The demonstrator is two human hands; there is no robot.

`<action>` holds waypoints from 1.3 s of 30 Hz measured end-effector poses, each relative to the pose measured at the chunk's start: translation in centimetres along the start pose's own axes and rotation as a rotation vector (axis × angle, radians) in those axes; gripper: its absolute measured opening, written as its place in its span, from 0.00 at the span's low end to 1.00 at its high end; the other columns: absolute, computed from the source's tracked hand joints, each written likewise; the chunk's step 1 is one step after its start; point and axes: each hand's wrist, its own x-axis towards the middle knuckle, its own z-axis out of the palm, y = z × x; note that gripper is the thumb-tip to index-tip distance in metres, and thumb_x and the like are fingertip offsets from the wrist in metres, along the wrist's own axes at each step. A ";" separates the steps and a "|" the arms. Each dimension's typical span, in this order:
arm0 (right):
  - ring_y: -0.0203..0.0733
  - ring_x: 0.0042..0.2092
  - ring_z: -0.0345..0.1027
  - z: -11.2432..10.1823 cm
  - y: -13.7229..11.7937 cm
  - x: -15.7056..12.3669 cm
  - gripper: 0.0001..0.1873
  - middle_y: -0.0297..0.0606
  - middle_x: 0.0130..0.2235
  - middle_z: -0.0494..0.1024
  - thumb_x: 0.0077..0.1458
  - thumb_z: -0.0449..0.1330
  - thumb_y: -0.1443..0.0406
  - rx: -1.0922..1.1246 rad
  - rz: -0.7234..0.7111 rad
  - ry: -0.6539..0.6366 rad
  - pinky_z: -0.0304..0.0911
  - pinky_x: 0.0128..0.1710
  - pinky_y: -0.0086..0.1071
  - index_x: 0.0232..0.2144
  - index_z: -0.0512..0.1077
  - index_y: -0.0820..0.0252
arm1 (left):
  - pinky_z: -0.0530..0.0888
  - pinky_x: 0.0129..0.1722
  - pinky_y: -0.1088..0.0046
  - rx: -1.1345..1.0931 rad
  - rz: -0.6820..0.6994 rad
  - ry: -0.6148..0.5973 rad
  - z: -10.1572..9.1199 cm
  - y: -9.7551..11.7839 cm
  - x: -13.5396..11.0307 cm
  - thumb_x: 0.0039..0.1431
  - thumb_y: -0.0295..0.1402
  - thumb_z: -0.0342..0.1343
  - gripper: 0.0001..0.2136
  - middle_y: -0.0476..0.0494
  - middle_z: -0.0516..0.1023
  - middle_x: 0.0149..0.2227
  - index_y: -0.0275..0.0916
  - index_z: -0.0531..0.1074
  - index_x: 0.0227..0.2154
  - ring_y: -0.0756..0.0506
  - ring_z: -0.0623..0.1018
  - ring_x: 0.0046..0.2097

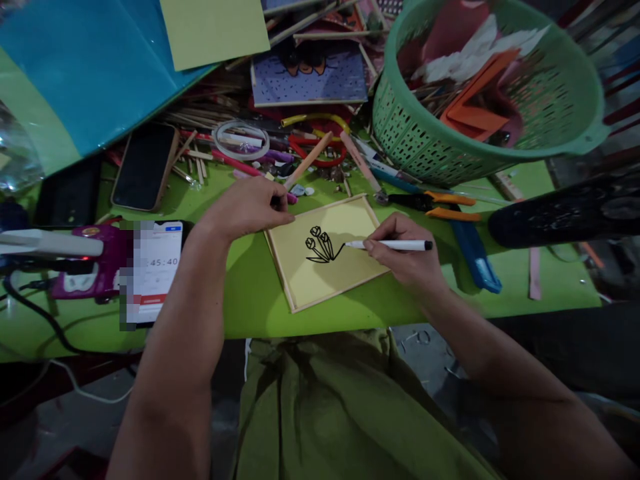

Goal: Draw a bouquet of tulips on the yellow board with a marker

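A yellow panel in a thin wooden frame lies tilted on the green table. Black tulip-like flowers are drawn on it. My right hand grips a white marker, its tip resting on the panel just right of the flower stems. My left hand rests at the panel's upper left corner with fingers curled, pressing on the frame's edge.
A green perforated basket of paper scraps stands at the back right. Orange-handled pliers and a blue tool lie right of the panel. Sticks, pens and tape clutter the back. A dark phone and a lit phone showing a timer lie at the left.
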 end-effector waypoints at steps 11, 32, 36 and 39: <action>0.33 0.23 0.57 0.1 0.0 0.1 0.09 0.29 0.21 0.72 0.44 0.69 0.63 -0.003 -0.004 -0.006 0.49 0.23 0.30 0.23 0.71 0.54 | 0.68 0.37 0.68 -0.027 0.021 0.016 0.1 -0.4 0.1 0.54 0.41 0.64 0.10 0.46 0.81 0.30 0.39 0.80 0.31 0.45 0.78 0.35; 0.33 0.24 0.59 0.1 -0.1 0.3 0.09 0.29 0.21 0.71 0.44 0.69 0.63 0.001 0.013 0.000 0.50 0.23 0.30 0.23 0.71 0.54 | 0.68 0.38 0.68 -0.012 0.029 0.028 0.2 -0.3 0.0 0.53 0.42 0.62 0.11 0.47 0.81 0.30 0.40 0.82 0.33 0.44 0.78 0.35; 0.33 0.23 0.58 0.1 -0.1 0.3 0.10 0.28 0.21 0.71 0.43 0.69 0.63 -0.001 0.034 0.003 0.50 0.23 0.30 0.23 0.71 0.54 | 0.68 0.39 0.68 -0.003 0.022 0.019 0.1 -0.2 0.0 0.54 0.42 0.63 0.11 0.46 0.82 0.32 0.40 0.81 0.33 0.44 0.78 0.37; 0.33 0.23 0.57 0.1 -0.2 0.2 0.10 0.28 0.21 0.71 0.43 0.69 0.62 0.011 0.045 0.006 0.50 0.23 0.30 0.23 0.71 0.54 | 0.68 0.38 0.68 -0.001 0.010 0.005 0.0 0.0 0.0 0.54 0.41 0.63 0.10 0.46 0.82 0.33 0.39 0.81 0.33 0.44 0.78 0.37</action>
